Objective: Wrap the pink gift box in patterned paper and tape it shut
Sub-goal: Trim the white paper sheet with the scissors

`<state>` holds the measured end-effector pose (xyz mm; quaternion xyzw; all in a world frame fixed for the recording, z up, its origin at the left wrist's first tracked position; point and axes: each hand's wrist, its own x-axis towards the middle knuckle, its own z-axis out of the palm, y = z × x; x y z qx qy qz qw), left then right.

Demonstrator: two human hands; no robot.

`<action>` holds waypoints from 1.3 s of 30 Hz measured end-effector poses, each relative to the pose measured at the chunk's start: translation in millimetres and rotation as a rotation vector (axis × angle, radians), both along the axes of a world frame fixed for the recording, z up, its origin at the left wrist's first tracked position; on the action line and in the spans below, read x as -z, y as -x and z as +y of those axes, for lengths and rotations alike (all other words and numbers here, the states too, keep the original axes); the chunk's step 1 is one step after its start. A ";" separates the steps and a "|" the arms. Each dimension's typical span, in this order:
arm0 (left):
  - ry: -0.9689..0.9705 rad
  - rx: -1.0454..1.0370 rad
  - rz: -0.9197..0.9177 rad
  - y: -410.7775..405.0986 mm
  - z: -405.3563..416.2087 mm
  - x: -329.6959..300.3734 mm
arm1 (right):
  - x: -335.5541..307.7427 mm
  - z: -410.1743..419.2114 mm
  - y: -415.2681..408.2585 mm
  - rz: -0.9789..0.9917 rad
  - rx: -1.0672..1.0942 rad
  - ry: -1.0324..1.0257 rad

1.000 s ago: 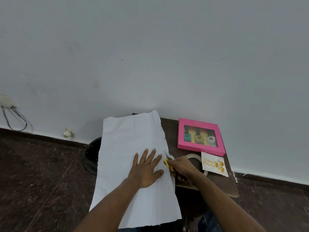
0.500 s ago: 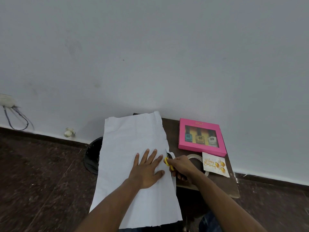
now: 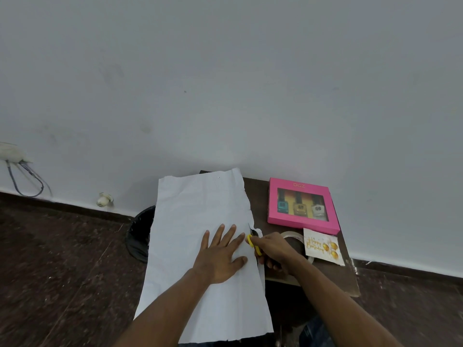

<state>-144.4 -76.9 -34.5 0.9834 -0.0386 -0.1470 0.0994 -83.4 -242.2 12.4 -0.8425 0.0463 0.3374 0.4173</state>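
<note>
A large sheet of wrapping paper (image 3: 198,216) lies white side up over the left of a small dark table (image 3: 333,276), hanging past its near edge. My left hand (image 3: 221,254) lies flat on the sheet with fingers spread. My right hand (image 3: 273,250) grips yellow-handled scissors (image 3: 253,240) whose blades sit at the paper's right edge. The pink gift box (image 3: 302,205), with three small bottles behind its window, rests at the table's far right.
A roll of clear tape (image 3: 294,236) and a "Happy Birthday" card (image 3: 323,246) lie just right of my right hand. A black bin (image 3: 139,234) stands on the dark floor left of the table. A white wall rises directly behind.
The scissors have moved slightly farther along the paper's right edge. My left hand stays pressed flat on the sheet.
</note>
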 end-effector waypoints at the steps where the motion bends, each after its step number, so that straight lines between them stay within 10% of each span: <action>1: 0.006 0.000 0.000 0.2 0.3 -0.4 | 0.0 0.2 -0.2 0.000 -0.005 0.002; 39: 0.018 0.010 -0.007 6.9 -1.1 0.9 | 0.1 0.1 -1.2 -0.015 0.027 -0.040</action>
